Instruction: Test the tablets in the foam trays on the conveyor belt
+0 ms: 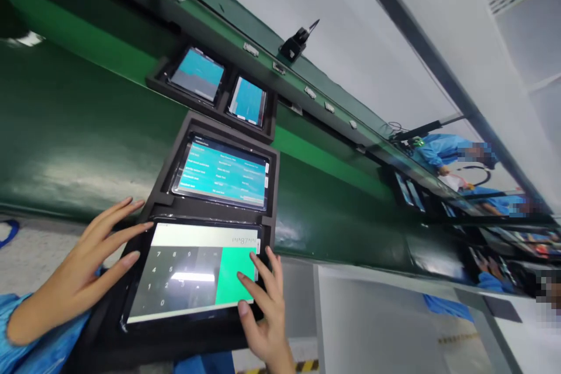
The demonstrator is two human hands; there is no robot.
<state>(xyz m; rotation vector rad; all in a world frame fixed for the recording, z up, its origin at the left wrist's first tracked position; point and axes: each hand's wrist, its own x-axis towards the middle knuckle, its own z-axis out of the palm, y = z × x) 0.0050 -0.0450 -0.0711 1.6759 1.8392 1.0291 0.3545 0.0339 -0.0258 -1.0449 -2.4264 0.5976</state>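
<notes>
A tablet (184, 298) showing a calculator screen lies face up in the near half of a black tray (164, 208). My right hand (267, 304) is over the green right part of its screen, fingers apart; I cannot tell which fingertips touch the glass. On the other side, my left hand (90, 272) has its fingers stretched out, the tips at the tablet's upper left edge and the tray's rim. A second tablet (223, 172) sits in the far half of the same tray, its blue screen filled with a list of test names. Neither hand grips anything.
Behind, another black tray (223, 106) holds two tablets (197, 74) with blue screens on the green bench (333, 216). A small black device (294, 45) stands on the ledge. Co-workers in blue (447, 152) are farther along the line at right.
</notes>
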